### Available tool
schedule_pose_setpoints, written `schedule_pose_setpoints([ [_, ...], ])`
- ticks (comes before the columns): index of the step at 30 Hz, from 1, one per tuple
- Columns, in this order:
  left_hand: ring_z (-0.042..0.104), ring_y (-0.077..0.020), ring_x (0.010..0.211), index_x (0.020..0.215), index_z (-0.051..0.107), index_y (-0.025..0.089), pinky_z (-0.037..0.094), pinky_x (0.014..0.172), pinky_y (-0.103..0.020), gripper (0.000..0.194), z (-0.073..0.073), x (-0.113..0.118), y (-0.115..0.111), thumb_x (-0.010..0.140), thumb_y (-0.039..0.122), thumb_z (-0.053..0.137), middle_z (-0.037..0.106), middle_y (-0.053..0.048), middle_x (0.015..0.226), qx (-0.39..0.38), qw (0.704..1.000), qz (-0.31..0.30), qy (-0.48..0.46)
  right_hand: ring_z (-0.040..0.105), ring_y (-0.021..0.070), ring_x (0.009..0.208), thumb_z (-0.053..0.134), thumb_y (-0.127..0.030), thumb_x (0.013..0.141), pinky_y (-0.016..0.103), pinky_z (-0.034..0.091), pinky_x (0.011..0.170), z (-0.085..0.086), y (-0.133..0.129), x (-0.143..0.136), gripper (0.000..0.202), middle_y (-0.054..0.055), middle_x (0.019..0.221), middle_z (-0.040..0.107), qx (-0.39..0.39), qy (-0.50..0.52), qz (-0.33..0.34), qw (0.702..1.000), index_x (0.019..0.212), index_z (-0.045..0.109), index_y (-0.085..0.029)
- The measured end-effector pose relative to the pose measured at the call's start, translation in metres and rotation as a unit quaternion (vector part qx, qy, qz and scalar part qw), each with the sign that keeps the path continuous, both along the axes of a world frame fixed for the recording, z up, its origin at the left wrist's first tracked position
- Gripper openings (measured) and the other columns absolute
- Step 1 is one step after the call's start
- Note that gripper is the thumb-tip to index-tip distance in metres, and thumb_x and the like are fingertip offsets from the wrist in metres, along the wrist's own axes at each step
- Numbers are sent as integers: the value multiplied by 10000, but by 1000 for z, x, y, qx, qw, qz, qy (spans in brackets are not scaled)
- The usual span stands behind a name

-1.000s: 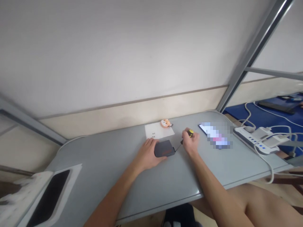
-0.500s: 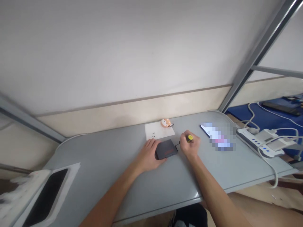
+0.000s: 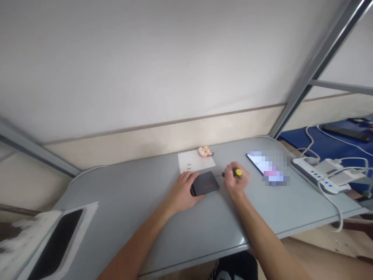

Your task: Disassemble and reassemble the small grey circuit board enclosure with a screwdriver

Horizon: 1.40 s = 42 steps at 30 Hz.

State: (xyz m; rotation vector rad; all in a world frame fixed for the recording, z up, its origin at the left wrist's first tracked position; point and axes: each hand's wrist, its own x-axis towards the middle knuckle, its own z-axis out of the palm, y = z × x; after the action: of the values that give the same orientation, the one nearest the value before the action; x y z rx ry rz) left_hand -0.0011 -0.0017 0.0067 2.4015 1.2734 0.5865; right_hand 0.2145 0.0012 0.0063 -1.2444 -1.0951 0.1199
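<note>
Left hand (image 3: 181, 193), fingers gripping the left end of the dark case (image 3: 207, 182); right hand (image 3: 236, 184), fingers curled round the screwdriver (image 3: 238, 172), its long axis pointing left from them toward the case.

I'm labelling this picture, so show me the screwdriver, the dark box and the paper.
Screwdriver (image 3: 238, 172), head view: yellow end of the handle.
Dark box (image 3: 206, 182), head view: middle of the top face.
Paper (image 3: 198, 163), head view: bare part near the middle.

The lone, head-worn camera over there looks from close above the near side of the bench (image 3: 116, 202), facing forward and down toward the far wall (image 3: 163, 66).
</note>
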Motion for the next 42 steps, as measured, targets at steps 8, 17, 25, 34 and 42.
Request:
schedule_pose_setpoints([
  [8, 507, -342, 1334, 1462, 515, 322, 446, 1140, -545, 823, 0, -4, 0, 754, 556, 862, 561, -84, 1414, -21, 1000, -12, -3, 467, 129, 502, 532, -311, 925, 278, 367, 516, -6, -16, -28, 326, -25, 551, 514, 11, 53, 169, 984, 612, 520, -222],
  [17, 502, -334, 1338, 1511, 475, 349, 426, 1165, -532, 936, 0, -8, 3, 704, 532, 912, 570, -68, 1408, -40, 998, -53, -13, 452, 125, 518, 532, -270, 874, 274, 371, 543, 5, -21, -36, 301, -22, 543, 510, -18, -53, 245, 968, 579, 499, -216],
  [25, 487, -334, 1370, 1538, 440, 379, 416, 1175, -553, 804, 5, -9, 1, 838, 542, 801, 553, -62, 1473, -39, 998, -50, 15, 413, 121, 501, 531, -279, 839, 263, 343, 484, 2, -10, -17, 263, -39, 507, 458, -112, 66, 151, 980, 589, 475, -219],
  [34, 532, -305, 1273, 1298, 658, 300, 475, 1121, -505, 455, 8, -15, 4, 881, 447, 762, 609, -75, 1343, -8, 998, -63, 24, 425, 124, 465, 536, -291, 858, 273, 351, 449, 0, 0, -2, 235, -50, 512, 429, -109, 128, 66, 984, 635, 523, -220],
  [42, 523, -318, 1306, 1311, 611, 267, 448, 1138, -524, 436, 16, -11, 0, 901, 360, 723, 610, -89, 1349, 18, 998, -50, 22, 416, 128, 527, 539, -333, 877, 289, 333, 519, 1, -1, -6, 290, -42, 551, 443, -69, 99, 88, 989, 616, 477, -226],
])
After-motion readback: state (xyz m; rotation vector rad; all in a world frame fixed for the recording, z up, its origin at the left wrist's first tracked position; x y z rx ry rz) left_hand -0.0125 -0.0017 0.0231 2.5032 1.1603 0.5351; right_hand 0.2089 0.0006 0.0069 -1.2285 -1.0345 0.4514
